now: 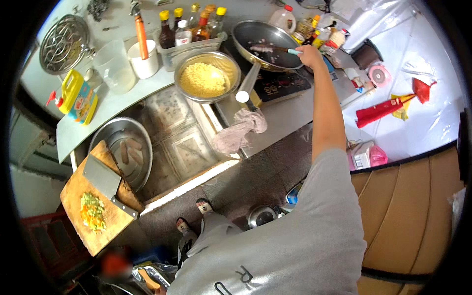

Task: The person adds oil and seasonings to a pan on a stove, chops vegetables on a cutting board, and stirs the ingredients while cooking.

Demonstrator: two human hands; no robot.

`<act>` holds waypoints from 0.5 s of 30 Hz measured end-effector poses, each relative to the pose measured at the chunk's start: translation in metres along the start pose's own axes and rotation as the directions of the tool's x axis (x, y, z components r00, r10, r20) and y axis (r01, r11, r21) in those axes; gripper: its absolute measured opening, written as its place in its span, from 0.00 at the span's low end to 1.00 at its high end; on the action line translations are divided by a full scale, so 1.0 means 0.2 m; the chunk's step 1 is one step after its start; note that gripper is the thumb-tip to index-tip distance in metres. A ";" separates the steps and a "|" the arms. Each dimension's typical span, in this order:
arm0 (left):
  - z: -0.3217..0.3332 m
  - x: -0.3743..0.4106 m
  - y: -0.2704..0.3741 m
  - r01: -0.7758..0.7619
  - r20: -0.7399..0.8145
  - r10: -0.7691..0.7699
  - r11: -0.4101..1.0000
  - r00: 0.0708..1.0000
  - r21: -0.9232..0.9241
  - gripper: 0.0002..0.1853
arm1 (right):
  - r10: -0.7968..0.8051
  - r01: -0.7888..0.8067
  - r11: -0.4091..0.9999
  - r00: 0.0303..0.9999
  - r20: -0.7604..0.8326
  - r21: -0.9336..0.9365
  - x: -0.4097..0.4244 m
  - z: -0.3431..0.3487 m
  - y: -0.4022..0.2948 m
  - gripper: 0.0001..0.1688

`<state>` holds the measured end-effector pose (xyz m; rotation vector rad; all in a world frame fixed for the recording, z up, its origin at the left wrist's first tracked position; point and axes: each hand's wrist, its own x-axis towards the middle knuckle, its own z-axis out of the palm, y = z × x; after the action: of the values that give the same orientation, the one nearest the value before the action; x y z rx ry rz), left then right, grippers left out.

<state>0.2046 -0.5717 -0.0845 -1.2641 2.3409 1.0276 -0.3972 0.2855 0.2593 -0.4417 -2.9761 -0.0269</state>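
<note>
My right hand [310,56] is closed on the light-blue handle of a spatula [284,50], whose head rests in a dark frying pan [271,35] among small pinkish bits. The pan sits on a black induction cooktop [282,84], its handle pointing towards me. Left of the pan, a metal strainer bowl [233,79] holds yellow, grain-like food [202,79]. A pinkish cloth [239,131] lies at the counter's front edge. My left hand is mostly out of view; possibly a sliver of it shows at the bottom edge, too little to read.
A wooden chopping board [73,191] carries a cleaver [102,177] and chopped vegetables [92,212]. Beside it, a steel basin [142,169] in the sink holds several sausage-like pieces [132,151]. Sauce bottles [183,34] stand behind the strainer. A yellow jug [79,97] is at left.
</note>
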 end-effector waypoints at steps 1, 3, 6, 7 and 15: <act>0.00 0.03 0.08 -0.001 -0.034 0.000 1.000 0.999 -0.030 0.10 | -0.024 0.023 0.999 1.000 -0.014 -0.023 -0.06 -0.06 0.00 0.17; -0.11 0.16 0.36 -0.070 -0.072 0.065 0.995 0.995 -0.070 0.10 | -0.050 0.046 0.995 0.998 -0.037 -0.085 -0.23 -0.18 0.05 0.16; -0.18 0.41 0.79 -0.195 -0.073 0.189 0.977 0.979 -0.089 0.10 | -0.022 0.038 0.982 0.996 0.084 -0.188 -0.39 -0.27 0.20 0.13; -0.14 0.47 0.90 -0.225 -0.081 0.217 0.969 0.973 -0.101 0.10 | -0.023 0.047 0.971 0.994 0.105 -0.233 -0.38 -0.29 0.21 0.12; -0.11 0.50 1.20 -0.207 -0.076 0.203 0.977 0.976 -0.048 0.10 | 0.305 -0.299 0.950 0.950 -0.069 0.092 0.01 -0.02 -0.05 0.13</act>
<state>-0.0467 -0.5627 -0.0152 -1.1124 2.5565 1.1345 -0.4021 0.2757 0.2632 -0.8582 -2.7832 0.1027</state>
